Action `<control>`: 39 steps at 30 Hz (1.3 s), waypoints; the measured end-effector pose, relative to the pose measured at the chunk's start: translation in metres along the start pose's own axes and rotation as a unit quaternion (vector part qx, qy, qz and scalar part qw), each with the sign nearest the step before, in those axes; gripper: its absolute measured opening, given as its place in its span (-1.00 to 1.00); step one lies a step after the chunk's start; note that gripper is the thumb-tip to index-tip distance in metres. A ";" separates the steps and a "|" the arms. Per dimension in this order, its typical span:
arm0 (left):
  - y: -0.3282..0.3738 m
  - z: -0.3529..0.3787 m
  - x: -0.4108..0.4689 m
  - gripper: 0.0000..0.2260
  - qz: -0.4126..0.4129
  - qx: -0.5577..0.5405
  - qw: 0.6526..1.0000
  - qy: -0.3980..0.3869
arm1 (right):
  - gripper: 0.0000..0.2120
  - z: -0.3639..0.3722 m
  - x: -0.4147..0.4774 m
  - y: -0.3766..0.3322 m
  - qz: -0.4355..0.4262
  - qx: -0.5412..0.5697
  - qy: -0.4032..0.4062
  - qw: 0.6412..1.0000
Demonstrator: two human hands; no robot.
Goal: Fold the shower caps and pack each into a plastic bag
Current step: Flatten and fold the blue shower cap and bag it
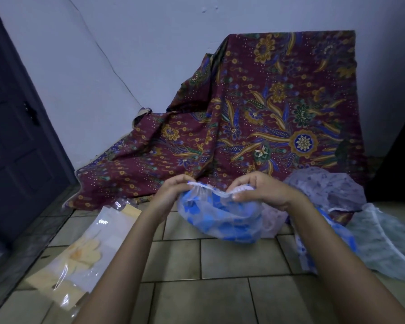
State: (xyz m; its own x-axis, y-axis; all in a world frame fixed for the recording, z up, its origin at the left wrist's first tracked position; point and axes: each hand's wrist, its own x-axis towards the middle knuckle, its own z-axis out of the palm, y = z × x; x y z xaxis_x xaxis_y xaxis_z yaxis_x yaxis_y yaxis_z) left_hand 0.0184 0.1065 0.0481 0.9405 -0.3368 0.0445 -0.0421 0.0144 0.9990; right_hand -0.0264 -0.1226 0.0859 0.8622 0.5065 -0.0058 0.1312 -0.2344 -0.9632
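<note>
Tiled floor [220, 260] | blue shower cap [220, 218] | batik cloth [278, 101] against wall [126, 43] | door [12, 136] left

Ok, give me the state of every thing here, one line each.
blue cap: unfolded, held by its white rim.
left hand: fingers pinch the cap's rim.
right hand: fingers pinch the rim too.
other caps: loose, unfolded, heaped on the floor at the right.
bags: lying flat on the tiles at the left.
cloth: draped over something by the wall.
</note>
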 end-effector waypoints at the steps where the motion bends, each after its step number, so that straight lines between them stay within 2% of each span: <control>1: -0.004 0.003 0.003 -0.92 0.017 0.048 0.998 0.047 | -0.92 0.003 0.003 -0.002 -0.028 -0.060 0.052 0.996; 2: -0.010 0.005 0.005 -0.93 0.018 0.096 0.991 0.092 | -0.88 0.007 0.005 -0.002 -0.063 -0.108 0.118 0.985; 4: -0.019 0.011 0.004 -0.68 -0.050 0.129 0.981 0.137 | -0.86 0.016 0.010 0.003 -0.147 -0.177 0.240 0.943; 6: -0.019 0.021 -0.001 -0.45 -0.154 0.017 0.984 0.083 | -0.89 0.022 0.014 0.014 -0.201 -0.273 0.292 0.894; 7: -0.018 0.026 -0.004 -0.41 -0.171 -0.081 0.981 0.040 | -0.87 0.024 0.015 0.019 -0.207 -0.317 0.290 0.879; 9: -0.018 0.032 -0.007 -0.38 -0.148 -0.226 0.962 -0.028 | -0.86 0.029 0.014 0.027 -0.206 -0.384 0.242 0.867; 11: -0.019 0.035 -0.007 -0.40 -0.107 -0.287 0.951 -0.032 | -0.85 0.035 0.012 0.029 -0.190 -0.425 0.187 0.865; 12: -0.021 0.036 -0.006 -0.37 -0.088 -0.300 0.950 -0.019 | -0.80 0.038 0.010 0.027 -0.167 -0.425 0.159 0.875; 14: -0.022 0.036 -0.006 -0.29 -0.066 -0.317 0.946 0.018 | -0.62 0.039 0.005 0.027 -0.128 -0.380 0.123 0.908; 16: -0.025 0.035 -0.006 -0.42 -0.032 -0.322 0.945 0.037 | -0.65 0.042 0.003 0.024 -0.143 -0.262 0.144 0.943; 17: -0.026 0.034 -0.007 -0.50 -0.016 -0.327 0.944 0.040 | -0.72 0.042 0.003 0.024 -0.159 -0.192 0.187 0.950; 18: -0.025 0.034 -0.007 -0.58 -0.006 -0.333 0.942 0.037 | -0.78 0.040 0.004 0.026 -0.173 -0.130 0.261 0.941; 20: -0.029 0.030 -0.006 -0.65 0.010 -0.349 0.937 0.023 | -0.86 0.036 0.007 0.025 -0.164 -0.056 0.400 0.900; 21: -0.029 0.030 -0.007 -0.56 0.016 -0.352 0.936 0.009 | -0.84 0.032 0.009 0.024 -0.136 -0.019 0.418 0.898; 23: -0.033 0.029 -0.006 -0.26 0.013 -0.331 0.943 -0.016 | -0.69 0.030 0.012 0.024 -0.065 0.068 0.363 0.927; 25: -0.037 0.031 -0.005 -0.17 0.022 -0.305 0.951 -0.034 | -0.72 0.029 0.015 0.026 -0.026 0.063 0.342 0.937; 27: -0.039 0.030 -0.005 -0.19 0.030 -0.290 0.956 -0.032 | -0.87 0.027 0.018 0.030 -0.023 0.005 0.389 0.921; 30: -0.042 0.025 -0.004 -0.25 0.030 -0.278 0.960 0.021 | -0.77 0.023 0.020 0.034 -0.027 -0.084 0.439 0.894; 31: -0.044 0.022 -0.004 -0.32 0.025 -0.269 0.962 0.042 | -0.79 0.022 0.020 0.033 -0.024 -0.125 0.458 0.880; 33: -0.047 0.014 -0.005 -0.63 0.011 -0.234 0.968 0.087 | -0.83 0.020 0.019 0.033 -0.010 -0.199 0.498 0.844; 34: -0.048 0.012 -0.004 -0.72 0.002 -0.218 0.971 0.103 | -0.83 0.019 0.018 0.033 0.000 -0.227 0.513 0.828; 39: -0.042 0.017 -0.010 -0.70 -0.043 -0.166 0.979 0.113 | -0.79 0.021 0.020 0.037 -0.008 -0.318 0.568 0.759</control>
State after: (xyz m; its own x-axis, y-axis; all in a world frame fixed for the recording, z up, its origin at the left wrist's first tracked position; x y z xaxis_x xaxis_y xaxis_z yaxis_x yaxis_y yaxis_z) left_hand 0.0047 0.0934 0.0059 0.9880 -0.1332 -0.0783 0.1169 0.3125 0.9427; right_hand -0.0148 -0.1038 0.0448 0.6763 -0.4446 0.5873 0.0438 -0.7717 -0.6345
